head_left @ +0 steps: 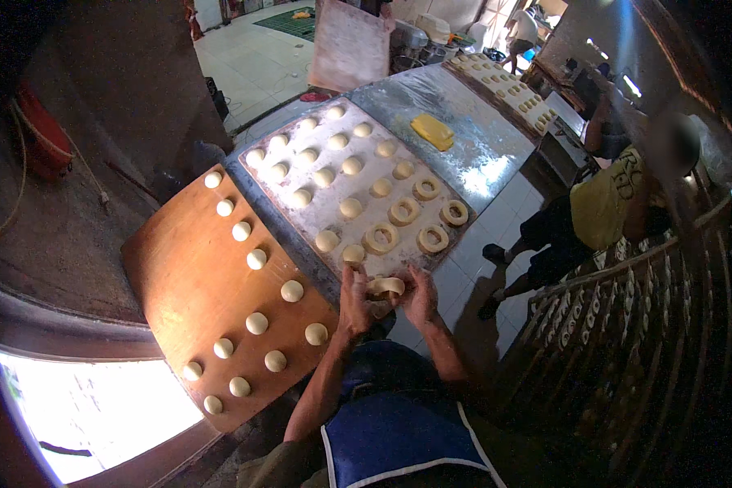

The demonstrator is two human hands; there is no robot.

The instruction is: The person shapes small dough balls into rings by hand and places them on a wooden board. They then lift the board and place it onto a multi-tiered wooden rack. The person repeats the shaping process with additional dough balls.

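Between my two hands, just past the near edge of the floured board (325, 215), hangs a pale dough ring (391, 285). My left hand (355, 299) grips its left side, my right hand (419, 298) its right side. Fingers of both hands curl into or around the ring, partly hidden. Beyond them on the floured board lie several shaped dough rings (381, 238), mostly at its right end. Several round dough balls (350, 207) in rows cover the rest. To the left, a brown wooden board (171, 268) carries more dough balls (256, 323).
The floured board rests on a flour-dusted table (382, 101) with a yellow flat lump (432, 132). Farther right is another board (508, 96) of dough pieces. A person in a yellow shirt (606, 203) stands at right, by a rack (573, 317) holding dough rings. A pale board (350, 45) leans upright behind.
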